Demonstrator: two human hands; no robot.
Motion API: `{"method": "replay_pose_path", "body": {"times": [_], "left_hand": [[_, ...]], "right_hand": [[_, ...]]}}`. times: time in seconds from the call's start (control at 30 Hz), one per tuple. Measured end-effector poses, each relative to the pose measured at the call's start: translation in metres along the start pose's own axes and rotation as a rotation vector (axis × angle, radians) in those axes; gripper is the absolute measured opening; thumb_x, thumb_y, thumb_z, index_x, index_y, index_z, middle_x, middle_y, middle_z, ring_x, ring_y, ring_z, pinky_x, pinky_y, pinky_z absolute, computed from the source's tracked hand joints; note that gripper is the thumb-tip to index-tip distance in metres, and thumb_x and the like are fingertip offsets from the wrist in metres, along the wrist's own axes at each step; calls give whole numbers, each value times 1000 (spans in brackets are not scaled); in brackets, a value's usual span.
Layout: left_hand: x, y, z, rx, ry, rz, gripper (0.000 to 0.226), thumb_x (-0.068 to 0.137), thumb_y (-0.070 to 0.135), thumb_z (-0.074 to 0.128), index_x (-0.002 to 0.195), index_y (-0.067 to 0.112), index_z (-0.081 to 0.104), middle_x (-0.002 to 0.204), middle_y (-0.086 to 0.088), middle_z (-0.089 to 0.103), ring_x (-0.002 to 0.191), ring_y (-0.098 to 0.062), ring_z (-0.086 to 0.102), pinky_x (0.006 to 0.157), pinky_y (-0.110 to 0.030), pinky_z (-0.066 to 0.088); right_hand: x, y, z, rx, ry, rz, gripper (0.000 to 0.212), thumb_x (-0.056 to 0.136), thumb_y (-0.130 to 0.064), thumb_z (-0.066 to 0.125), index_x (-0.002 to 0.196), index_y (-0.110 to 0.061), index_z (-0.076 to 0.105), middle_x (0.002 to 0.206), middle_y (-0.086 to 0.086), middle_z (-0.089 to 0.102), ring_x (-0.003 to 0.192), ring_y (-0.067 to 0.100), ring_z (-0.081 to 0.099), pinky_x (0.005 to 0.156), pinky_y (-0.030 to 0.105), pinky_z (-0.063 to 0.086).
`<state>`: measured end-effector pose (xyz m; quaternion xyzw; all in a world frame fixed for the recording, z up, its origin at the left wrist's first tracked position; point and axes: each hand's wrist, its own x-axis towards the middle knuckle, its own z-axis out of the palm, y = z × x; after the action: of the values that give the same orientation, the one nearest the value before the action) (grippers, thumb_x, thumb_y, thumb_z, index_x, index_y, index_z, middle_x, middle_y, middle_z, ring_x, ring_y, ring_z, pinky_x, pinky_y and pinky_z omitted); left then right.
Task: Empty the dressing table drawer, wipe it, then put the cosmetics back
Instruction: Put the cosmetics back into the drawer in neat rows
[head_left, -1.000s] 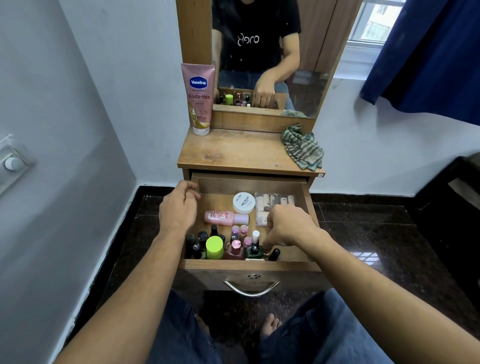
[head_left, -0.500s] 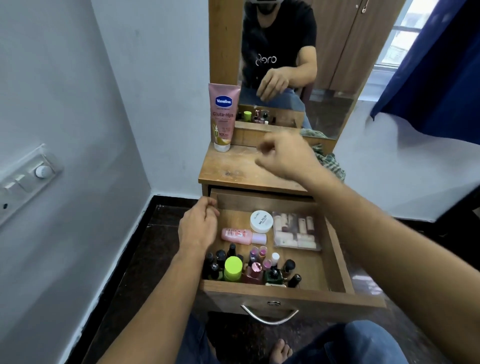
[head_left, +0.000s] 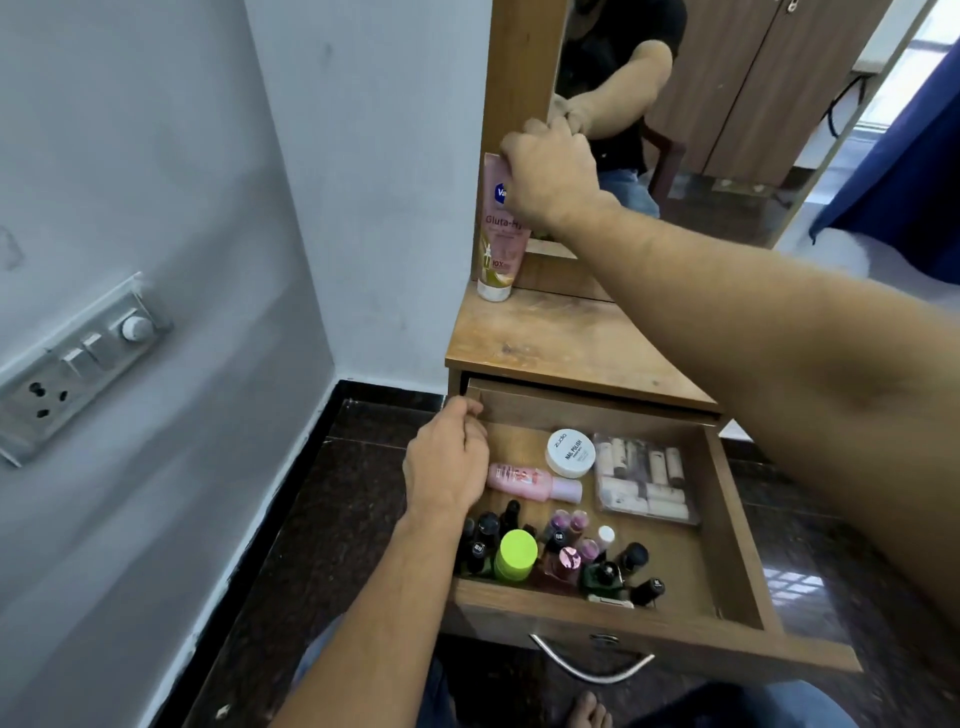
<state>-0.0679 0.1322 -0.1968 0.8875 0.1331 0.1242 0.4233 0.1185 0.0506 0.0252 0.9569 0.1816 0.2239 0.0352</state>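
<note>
While left hand (head_left: 447, 462) grips drawer (head_left: 728, 525), right (head_left: 550, 166) at tube (head_left: 497, 252).

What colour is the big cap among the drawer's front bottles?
The cap is lime green, best seen in the head view.

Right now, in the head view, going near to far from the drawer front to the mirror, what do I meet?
Handle of the drawer → lime-green cap → pink bottle → white jar → pink tube on the tabletop.

I count one pink tube (head_left: 500, 249), and in my one drawer (head_left: 727, 525): one white jar (head_left: 570, 453), one pink bottle (head_left: 530, 480), one clear pack (head_left: 644, 486), one green-capped jar (head_left: 515, 554).
</note>
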Motion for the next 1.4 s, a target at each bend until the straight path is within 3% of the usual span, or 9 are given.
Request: {"method": "replay_pose_path", "body": {"times": [0.3,0.47,0.6,0.8,0.9,1.0,1.1,1.27,1.4], "left_hand": [[-1,0,1,0,5,2,27,97,20,42,112,30,63,98,13,71,99,-19,64,85,-36,49],[-1,2,0,19,9,-10,26,98,21,43,112,31,63,99,13,71,99,-19,64,85,-36,49],[-4,7,-4,50,11,-9,25,98,25,44,113,30,62,103,7,73,100,-23,65,86,-37,49],[-10,15,-10,105,95,30,26,93,26,52,117,22,61,105,-5,72,98,-35,64,77,-38,48],[-15,21,-11,115,174,97,25,94,25,54,117,22,60,106,-4,71,96,-32,65,76,-38,47],[-20,27,-8,178,158,233,29,92,23,56,121,20,60,114,0,68,102,-23,63,82,-36,50],[-20,25,-1,239,107,322,29,91,27,54,119,18,60,114,-1,64,106,-21,58,86,-38,51],[-14,21,5,294,36,368,38,87,31,43,114,18,67,111,-2,70,103,-23,57,90,-42,48],[-12,20,4,148,-24,299,29,96,31,49,117,25,68,112,4,70,106,-17,56,95,-43,46]], "right_hand": [[-18,10,11,200,28,99,22,97,-19,56,117,-17,65,117,10,68,108,36,62,79,40,44],[-53,26,-3,385,149,191,11,91,-26,60,88,-16,63,98,8,71,97,34,65,74,41,52],[-116,47,-11,677,235,336,15,92,-31,64,94,-20,73,92,-4,73,87,16,68,73,35,54],[-220,67,16,1319,22,713,9,94,-10,70,87,-15,74,82,2,76,68,10,71,55,25,57],[-253,70,41,1445,-108,945,7,95,-8,67,90,-9,72,85,15,75,61,17,71,54,37,61],[-270,72,68,1482,-201,1106,7,96,-11,68,92,-7,71,84,15,75,71,24,72,74,56,62],[-274,72,88,1533,-209,1180,8,97,-7,65,90,-4,69,84,14,74,72,21,71,81,50,62],[-273,74,114,1544,-263,1271,8,98,-4,62,104,0,66,81,11,71,66,17,68,46,28,57],[-266,72,125,1544,-305,1298,15,97,-3,63,112,0,63,93,16,72,71,20,69,43,28,55]]}}
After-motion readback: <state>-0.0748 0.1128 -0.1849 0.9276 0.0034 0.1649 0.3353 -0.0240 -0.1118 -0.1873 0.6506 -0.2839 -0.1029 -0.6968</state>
